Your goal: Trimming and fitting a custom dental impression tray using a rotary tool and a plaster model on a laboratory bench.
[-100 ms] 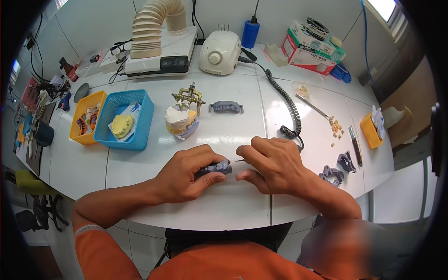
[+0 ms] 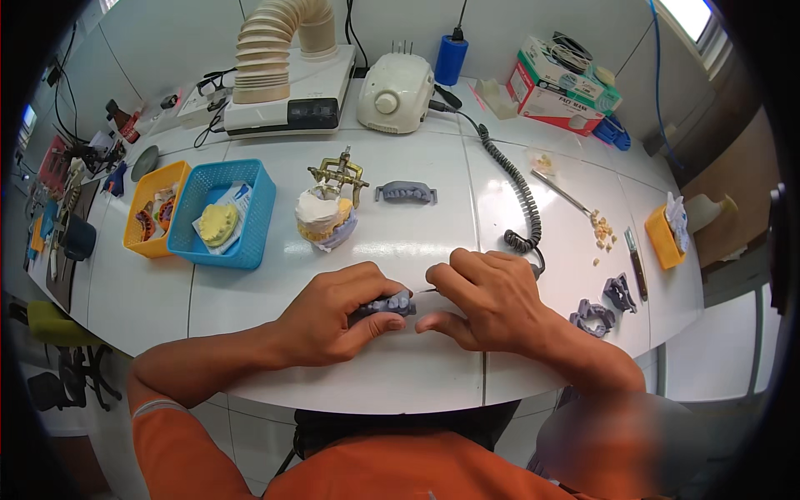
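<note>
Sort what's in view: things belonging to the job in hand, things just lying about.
In the job: grey toothed model in the left hand; slender dark-tipped tool in the right hand; apparently, coiled black cord.

Lying about, it seems: blue perforated plastic basket; dark-handled metal knife; small orange plastic bin.

A cast (image 2: 218, 223) is contained in a basket (image 2: 242, 257), left of an articulator (image 2: 336, 177). Before the articulator, a dental model (image 2: 385, 308) is held. A knife (image 2: 637, 268) is laid far right.
</note>
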Motion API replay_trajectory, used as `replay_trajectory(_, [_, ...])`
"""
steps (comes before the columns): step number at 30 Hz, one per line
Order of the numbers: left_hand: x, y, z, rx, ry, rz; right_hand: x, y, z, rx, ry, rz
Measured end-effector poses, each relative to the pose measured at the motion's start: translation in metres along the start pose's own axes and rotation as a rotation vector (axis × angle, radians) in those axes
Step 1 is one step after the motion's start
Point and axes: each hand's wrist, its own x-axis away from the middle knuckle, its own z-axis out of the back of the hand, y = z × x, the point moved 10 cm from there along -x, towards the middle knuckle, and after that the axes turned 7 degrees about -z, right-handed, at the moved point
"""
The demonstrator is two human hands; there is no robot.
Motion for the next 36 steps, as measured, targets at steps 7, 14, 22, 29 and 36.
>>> replay_trajectory(7, [0.001, -0.005, -0.002, 0.039, -0.006, 0.032, -0.002, 0.001, -0.013, 0.031, 0.014, -0.015])
replay_trajectory(14, [0.003, -0.001, -0.004, -0.022, -0.017, 0.032, -0.002, 0.0, -0.012, 0.005, 0.0, -0.023])
replay_trajectory(22, [0.003, -0.001, -0.005, -0.043, 0.016, -0.012, -0.003, -0.004, -0.01, 0.019, 0.046, 0.019])
replay_trajectory(29, [0.002, -0.002, -0.005, -0.049, -0.006, -0.013, -0.004, -0.005, -0.009, 0.031, 0.051, 0.018])
replay_trajectory(36, [0.003, -0.001, -0.005, -0.066, -0.006, -0.023, -0.004, -0.005, -0.01, 0.031, 0.047, 0.015])
